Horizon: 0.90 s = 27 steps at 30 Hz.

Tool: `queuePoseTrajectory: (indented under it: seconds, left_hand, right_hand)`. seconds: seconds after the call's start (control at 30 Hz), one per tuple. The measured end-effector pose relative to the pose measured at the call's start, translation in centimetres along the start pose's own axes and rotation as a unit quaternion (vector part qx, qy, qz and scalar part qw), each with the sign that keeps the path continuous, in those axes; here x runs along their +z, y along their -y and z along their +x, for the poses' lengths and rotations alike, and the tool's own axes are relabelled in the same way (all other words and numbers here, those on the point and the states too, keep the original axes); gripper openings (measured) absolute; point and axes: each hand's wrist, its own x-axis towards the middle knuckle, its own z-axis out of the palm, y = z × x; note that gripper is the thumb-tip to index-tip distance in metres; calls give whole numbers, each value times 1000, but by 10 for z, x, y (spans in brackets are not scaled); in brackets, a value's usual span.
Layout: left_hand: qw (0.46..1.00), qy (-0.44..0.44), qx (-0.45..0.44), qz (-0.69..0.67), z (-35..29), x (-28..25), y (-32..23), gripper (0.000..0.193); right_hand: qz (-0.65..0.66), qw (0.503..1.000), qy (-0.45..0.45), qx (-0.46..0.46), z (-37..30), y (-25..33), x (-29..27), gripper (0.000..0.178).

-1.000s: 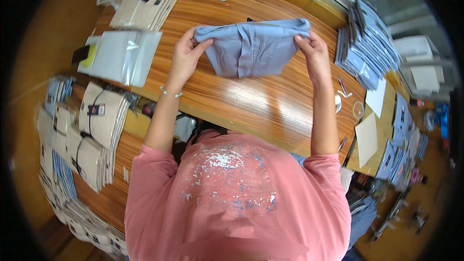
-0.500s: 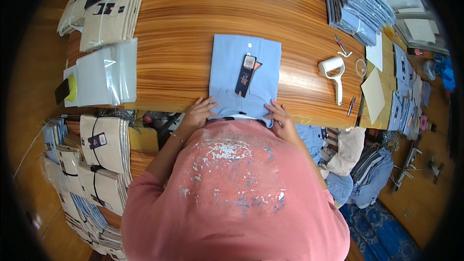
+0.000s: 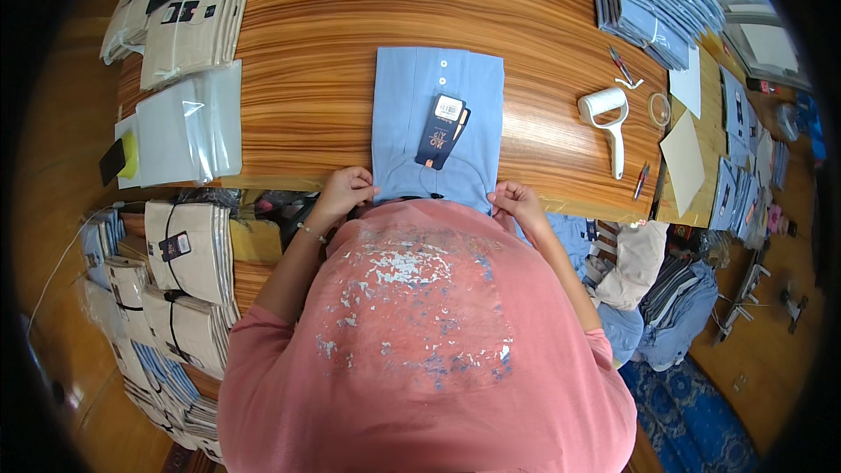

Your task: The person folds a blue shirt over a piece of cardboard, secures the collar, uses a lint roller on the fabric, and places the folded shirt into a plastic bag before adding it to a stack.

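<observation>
A folded light-blue shirt (image 3: 399,114) lies on the wooden table in front of me, its two white buttons showing near the far end. Dark hang tags (image 3: 442,133) with a white label rest on its middle, tied by a thin string. At the shirt's near left edge, my left hand (image 3: 349,191) is closed, pinching the fabric between thumb and fingers. My right hand (image 3: 515,200) pinches the near right edge in the same way. The shirt's nearest end, by the collar, is hidden behind my chest.
A white lint roller (image 3: 609,127), a clear tape ring (image 3: 659,109) and small snips (image 3: 621,66) lie to the right. Bagged blue shirts (image 3: 653,9) are stacked far right. On the left are clear plastic sleeves (image 3: 188,127) and packed beige garments (image 3: 193,31).
Both hands have gone from lying spread on the shirt to pinching its near side edges. The shirt looks straighter, and the tags have shifted and turned slightly.
</observation>
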Motion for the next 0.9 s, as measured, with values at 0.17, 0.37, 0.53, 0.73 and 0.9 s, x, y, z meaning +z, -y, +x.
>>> queuePoseTrajectory:
  seconds: [0.17,0.37,0.53,0.73,0.9]
  left_hand:
    - [994,14,58,97,0,1,7,17]
    - [989,-37,107,90,5,12,26,18]
    - [986,-40,79,144,1,21,14,18]
    - [997,-20,67,15,10,17,36,16]
    - [985,-99,87,112,4,27,29,21]
  right_hand:
    - [29,999,38,-2,2,4,2,12]
    - [43,998,-1,-44,8,-2,5,16]
    - [63,997,-11,-51,6,3,13,28]
    - [21,1000,-5,-14,5,11,8,26]
    - [22,999,3,-45,11,-9,2,27]
